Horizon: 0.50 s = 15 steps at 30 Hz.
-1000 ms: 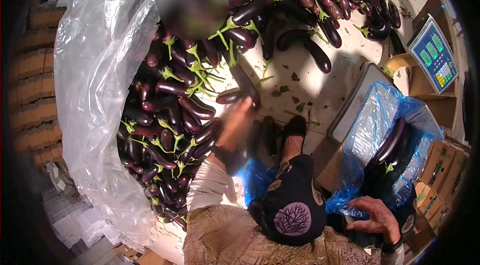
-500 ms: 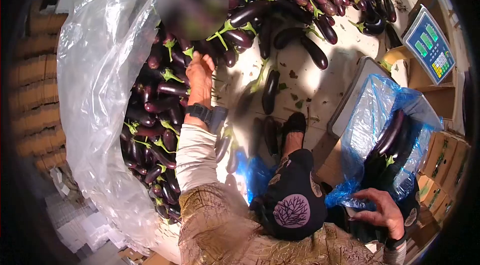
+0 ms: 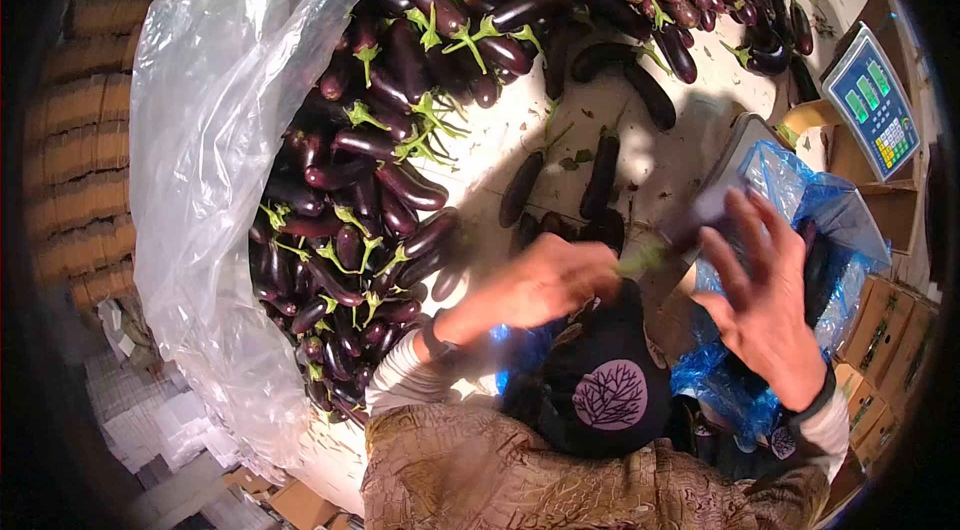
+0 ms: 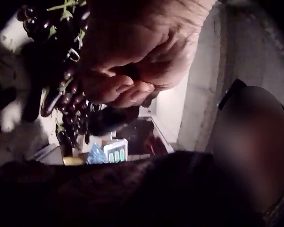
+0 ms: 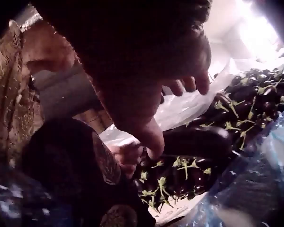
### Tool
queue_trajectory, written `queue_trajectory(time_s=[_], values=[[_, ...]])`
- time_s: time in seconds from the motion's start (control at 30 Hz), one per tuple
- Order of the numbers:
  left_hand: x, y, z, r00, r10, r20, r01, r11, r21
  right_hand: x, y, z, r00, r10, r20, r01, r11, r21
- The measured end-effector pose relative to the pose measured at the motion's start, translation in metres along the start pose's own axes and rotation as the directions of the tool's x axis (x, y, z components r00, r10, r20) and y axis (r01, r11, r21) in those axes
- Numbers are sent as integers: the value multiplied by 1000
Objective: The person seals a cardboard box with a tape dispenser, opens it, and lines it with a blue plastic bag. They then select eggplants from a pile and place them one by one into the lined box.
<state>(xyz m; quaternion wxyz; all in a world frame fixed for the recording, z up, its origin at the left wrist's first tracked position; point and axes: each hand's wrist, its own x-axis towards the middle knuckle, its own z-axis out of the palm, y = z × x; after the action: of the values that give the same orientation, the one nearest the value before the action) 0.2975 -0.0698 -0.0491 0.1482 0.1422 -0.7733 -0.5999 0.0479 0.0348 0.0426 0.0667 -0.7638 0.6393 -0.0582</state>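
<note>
Blurred by motion in the head view, my left hand (image 3: 545, 280) grips an eggplant (image 5: 199, 142) near its green stem. The eggplant points right, its blunt end close to the fingers of my right hand (image 3: 765, 305). That hand is raised above the blue plastic bag (image 3: 860, 225), thumb and fingers spread apart. Curled left fingers (image 4: 132, 92) show in the left wrist view. In the right wrist view the eggplant lies between the right thumb and fingertips, partly behind them. More eggplants (image 3: 818, 265) lie inside the blue bag.
A big heap of eggplants (image 3: 400, 190) fills the left and far side, edged by clear plastic sheeting (image 3: 205, 180). Loose eggplants (image 3: 602, 175) lie on the pale floor. A digital scale display (image 3: 872, 102) stands at right, above cardboard boxes (image 3: 885, 340). Stacked cardboard (image 3: 80, 170) lines the left.
My left hand let go of an eggplant on the floor, reached to the heap, then swung right with an eggplant. My right hand rose from the blue bag's near edge toward it.
</note>
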Motion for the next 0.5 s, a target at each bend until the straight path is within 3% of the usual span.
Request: queue_trajectory(time_s=[0.03, 0.07, 0.1, 0.17, 0.2, 0.23, 0.27, 0.3, 0.33, 0.37, 0.43, 0.47, 0.5], values=[[9, 10, 1, 989, 139, 51, -137, 989, -49, 13, 3, 2, 989, -145, -39, 148, 984, 96], [14, 27, -9, 977, -109, 185, 148, 965, -215, 18, 3, 4, 956, -280, -91, 293, 938, 186], [19, 37, -20, 883, -315, 349, 430, 841, -328, 16, 4, 8, 955, -280, -92, 293, 937, 188], [22, 24, -24, 909, -345, 233, 415, 788, -454, 5, 12, 20, 995, -48, 83, 3, 879, 476], [26, -6, -27, 990, -137, 44, 139, 839, -526, -6, 10, 30, 972, 205, 116, -234, 790, 567], [31, -25, -39, 974, -151, -171, 83, 933, -350, -10, 9, 16, 856, 424, 295, -508, 582, 635], [36, -44, -51, 913, -158, -377, 108, 983, -150, -19, 14, 17, 816, 516, 259, -507, 425, 750], [39, -76, -76, 725, -363, -586, 262, 931, -253, -32, 23, 19, 757, 609, 237, -473, 260, 842], [36, -110, -96, 607, -275, -746, 216, 960, -178, -47, 30, 21, 706, 677, 206, -427, 176, 887], [27, -147, -130, 530, -132, -838, 350, 934, 74, -63, 36, 24, 645, 743, 178, -368, 98, 925], [19, -210, -186, 477, 86, -874, 377, 879, 292, -93, 42, 31, 515, 821, 244, -367, -46, 929], [17, -216, -204, 512, 212, -833, 474, 738, 479, -110, 49, 42, 474, 829, 296, -338, -139, 931], [14, -235, -232, 605, 229, -763, 608, 486, 628, -132, 54, 48, 407, 844, 348, -311, -231, 922]])
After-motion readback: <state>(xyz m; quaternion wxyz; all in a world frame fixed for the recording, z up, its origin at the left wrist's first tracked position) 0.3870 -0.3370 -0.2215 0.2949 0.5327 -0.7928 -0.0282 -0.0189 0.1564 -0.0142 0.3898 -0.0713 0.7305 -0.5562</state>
